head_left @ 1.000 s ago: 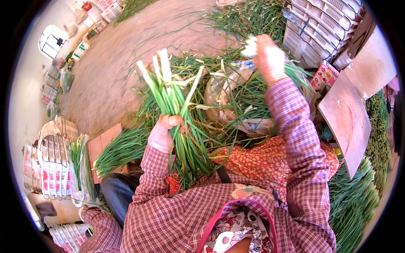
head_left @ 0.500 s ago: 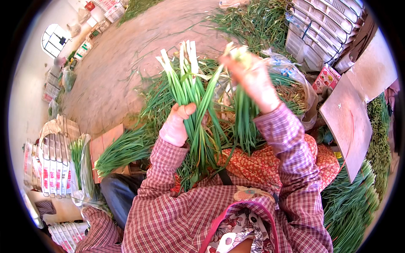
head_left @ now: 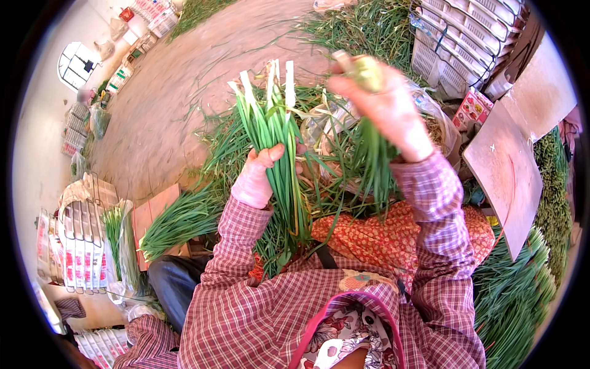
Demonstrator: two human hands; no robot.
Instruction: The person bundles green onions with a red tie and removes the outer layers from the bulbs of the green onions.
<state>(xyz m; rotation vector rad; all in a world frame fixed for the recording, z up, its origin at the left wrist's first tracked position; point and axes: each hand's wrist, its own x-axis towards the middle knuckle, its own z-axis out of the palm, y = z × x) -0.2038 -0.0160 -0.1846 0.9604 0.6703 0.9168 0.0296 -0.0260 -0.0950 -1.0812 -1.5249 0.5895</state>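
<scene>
My left hand [head_left: 259, 175] is closed round a bunch of garlic chives [head_left: 275, 129], long flat green leaves with white bases pointing up and away from me. My right hand [head_left: 393, 109], blurred by motion, is raised to the right of it. It grips a second bunch of garlic chives [head_left: 375, 154], whose pale ends stick out above the fingers while the leaves hang below. Beneath both hands lies a heap of loose green leaves [head_left: 230, 147], partly over my lap and the red flowered cloth [head_left: 369, 240].
A laid bundle of chives [head_left: 178, 224] rests on a board at the left. Stacked white crates [head_left: 458, 46] stand at the far right, near a clear plastic bag [head_left: 439, 117]. A tilted board [head_left: 507, 178] and a large chive pile [head_left: 513, 301] are at my right. Another person's sleeve [head_left: 147, 338] shows lower left.
My right hand has moved right with its bunch, away from the left hand's bunch. A stalk that leaned between the two bunches is no longer there. My left hand stays nearly in place.
</scene>
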